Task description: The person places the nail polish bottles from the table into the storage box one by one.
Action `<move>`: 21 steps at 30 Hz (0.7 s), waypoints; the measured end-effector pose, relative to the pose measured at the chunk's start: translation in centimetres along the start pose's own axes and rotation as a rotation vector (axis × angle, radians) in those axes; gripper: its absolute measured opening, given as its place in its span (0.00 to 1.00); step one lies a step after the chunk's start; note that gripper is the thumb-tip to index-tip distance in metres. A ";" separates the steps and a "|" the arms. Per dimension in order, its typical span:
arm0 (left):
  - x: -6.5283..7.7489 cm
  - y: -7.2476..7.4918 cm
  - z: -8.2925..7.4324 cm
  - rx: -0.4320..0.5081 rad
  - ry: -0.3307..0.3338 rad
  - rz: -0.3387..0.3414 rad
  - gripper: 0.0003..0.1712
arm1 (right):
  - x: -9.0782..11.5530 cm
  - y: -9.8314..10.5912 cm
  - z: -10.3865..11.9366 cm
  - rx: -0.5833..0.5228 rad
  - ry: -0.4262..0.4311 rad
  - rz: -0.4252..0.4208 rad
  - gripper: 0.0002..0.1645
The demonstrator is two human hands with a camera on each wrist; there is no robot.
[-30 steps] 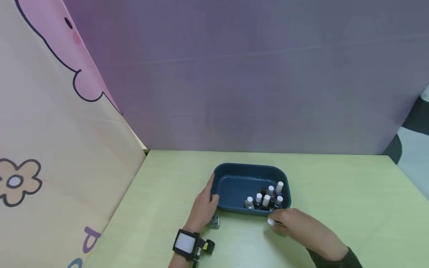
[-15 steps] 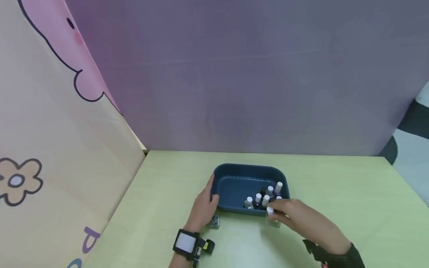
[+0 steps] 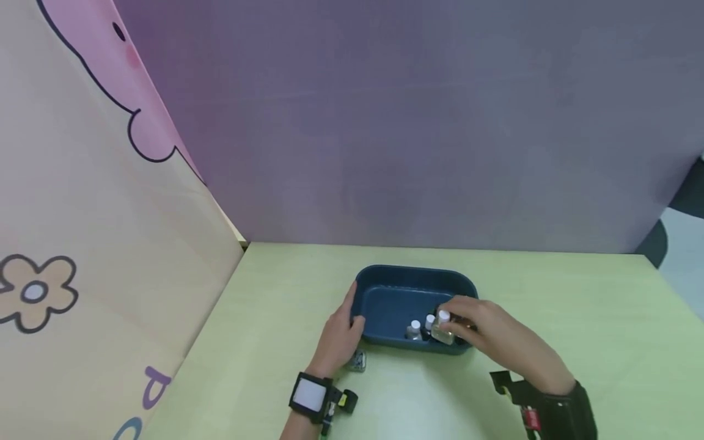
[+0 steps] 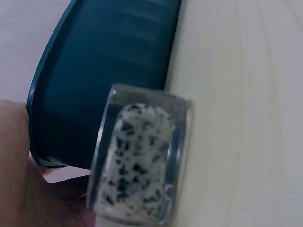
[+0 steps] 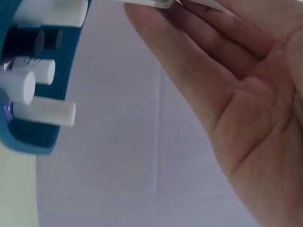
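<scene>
A dark blue tray (image 3: 385,311) stands on the table, with several white-capped nail polish bottles (image 3: 415,330) in its near right part. My left hand (image 3: 337,335) holds the tray's left end, index finger along the side and thumb at the near corner. Between the thumb and fingers of my right hand (image 3: 489,330) is a nail polish bottle (image 3: 442,330) with a white cap and pale yellowish glass, slightly tilted over the tray. That hand hides the bottles behind it. A clear bottle with black-speckled contents (image 4: 137,161) is on the table beside my left hand.
The pale green table (image 3: 291,293) meets a purple-grey cloth wall (image 3: 418,153) behind the tray. At the left rises a printed panel (image 3: 121,244). A wrist device (image 3: 310,394) sits on my left wrist.
My right hand has lifted the pale nail polish bottle from the table in front of the tray and carried it over the rim. My left hand stays at the tray's left end.
</scene>
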State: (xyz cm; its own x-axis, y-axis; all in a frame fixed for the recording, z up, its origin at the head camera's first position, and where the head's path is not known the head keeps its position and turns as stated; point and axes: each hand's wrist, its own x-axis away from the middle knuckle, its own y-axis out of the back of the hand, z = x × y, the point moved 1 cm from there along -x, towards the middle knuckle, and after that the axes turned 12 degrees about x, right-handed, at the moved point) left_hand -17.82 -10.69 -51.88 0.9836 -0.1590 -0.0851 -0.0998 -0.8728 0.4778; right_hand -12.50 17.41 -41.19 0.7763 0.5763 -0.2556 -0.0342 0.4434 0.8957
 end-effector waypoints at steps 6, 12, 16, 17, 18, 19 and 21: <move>0.1 0.0 -0.1 0.002 0.010 0.002 0.42 | -0.8 -0.1 -0.4 -0.007 -0.025 -0.021 0.06; 0.3 0.3 -0.2 -0.006 0.010 0.001 0.42 | -1.1 -0.4 -0.5 -0.031 -0.037 -0.017 0.07; 0.5 0.5 -0.2 -0.007 0.015 0.004 0.42 | -1.3 -0.7 -0.4 -0.019 -0.039 -0.032 0.07; 0.5 0.6 -0.2 -0.008 0.016 0.004 0.42 | -1.4 -0.8 -0.3 -0.016 -0.039 -0.036 0.06; 0.6 0.7 -0.2 -0.008 0.018 0.003 0.42 | -1.4 -0.8 -0.3 -0.018 -0.038 -0.040 0.06; 0.6 0.7 -0.2 -0.010 0.019 0.003 0.42 | -1.4 -0.8 -0.3 -0.017 -0.039 -0.043 0.06; 0.7 0.8 -0.2 -0.010 0.018 0.001 0.42 | -1.6 -0.9 -0.2 -0.018 -0.042 -0.052 0.06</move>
State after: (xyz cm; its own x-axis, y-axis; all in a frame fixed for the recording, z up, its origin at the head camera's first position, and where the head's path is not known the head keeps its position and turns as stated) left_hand -17.23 -11.43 -51.36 0.9860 -0.1516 -0.0691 -0.0994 -0.8681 0.4864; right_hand -13.80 16.22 -41.66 0.8029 0.5232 -0.2857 -0.0043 0.4843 0.8749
